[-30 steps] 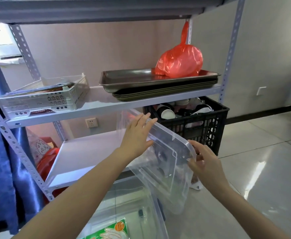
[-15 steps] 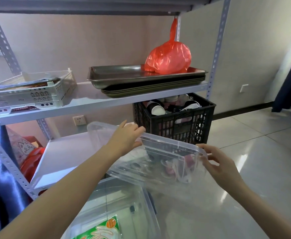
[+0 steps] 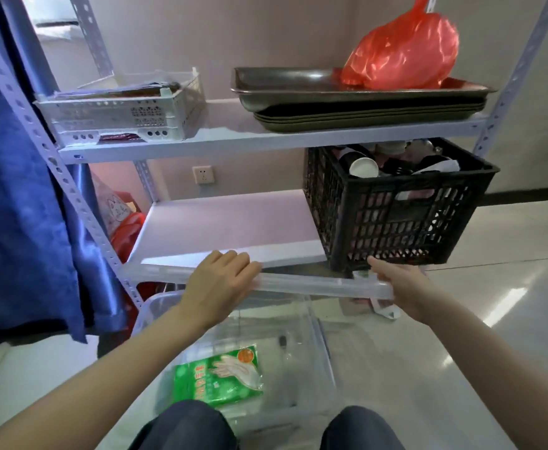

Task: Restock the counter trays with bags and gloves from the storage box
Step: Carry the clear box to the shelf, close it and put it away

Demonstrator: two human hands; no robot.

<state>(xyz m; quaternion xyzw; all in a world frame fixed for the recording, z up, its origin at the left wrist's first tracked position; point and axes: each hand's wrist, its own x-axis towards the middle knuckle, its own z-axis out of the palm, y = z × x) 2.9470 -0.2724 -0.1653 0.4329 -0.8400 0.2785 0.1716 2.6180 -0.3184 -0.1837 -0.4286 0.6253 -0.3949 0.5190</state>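
— Where does everything sit?

— The clear storage box (image 3: pixel 155 305) stands open on the floor below me. I hold its lid (image 3: pixel 314 282) edge-on at the front of the lower shelf (image 3: pixel 227 222). My left hand (image 3: pixel 217 280) curls over the lid's rim and my right hand (image 3: pixel 399 287) clamps its end.

— And the gloves?

— The green glove pack (image 3: pixel 220 375) lies flat inside the box. I judge it light, soft and slick, so I'd pinch a sealed edge.

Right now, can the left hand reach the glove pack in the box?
Probably yes: the box is open and nothing covers the glove pack, but the left hand grips the lid and must release it first.
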